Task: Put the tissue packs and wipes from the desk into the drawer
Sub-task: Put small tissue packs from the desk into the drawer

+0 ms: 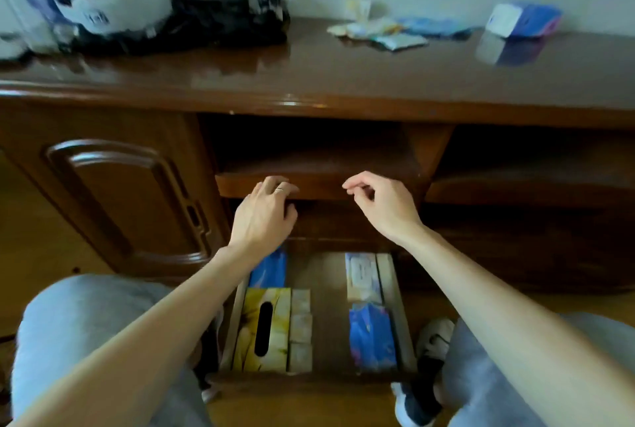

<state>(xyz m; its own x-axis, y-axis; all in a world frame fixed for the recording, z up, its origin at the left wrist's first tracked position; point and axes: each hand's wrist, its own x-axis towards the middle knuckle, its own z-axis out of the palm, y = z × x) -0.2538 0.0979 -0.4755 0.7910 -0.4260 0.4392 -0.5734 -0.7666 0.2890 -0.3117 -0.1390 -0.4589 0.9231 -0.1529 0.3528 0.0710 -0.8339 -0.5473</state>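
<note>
The low wooden drawer (395, 310) stands pulled out between my knees. Inside it lie a yellow tissue box (264, 330), small pale packs (300, 330), a blue pack (269, 268) at the back left, a white pack (362, 277) and a blue wipes pack (371, 337) on the right. My left hand (264, 213) and my right hand (381, 203) hover above the drawer near the shelf edge, both holding nothing, fingers loosely curled. On the desk top at the far right lie several small tissue packs (381, 31) and a white-and-purple tissue pack (522, 19).
The glossy brown desk (309, 73) also carries a black bag (213, 18) and a white-and-black headset (110, 0) at the left. A cabinet door (113, 200) stands left of the open shelf (316, 165). My grey-clad knees and a shoe (429, 347) flank the drawer.
</note>
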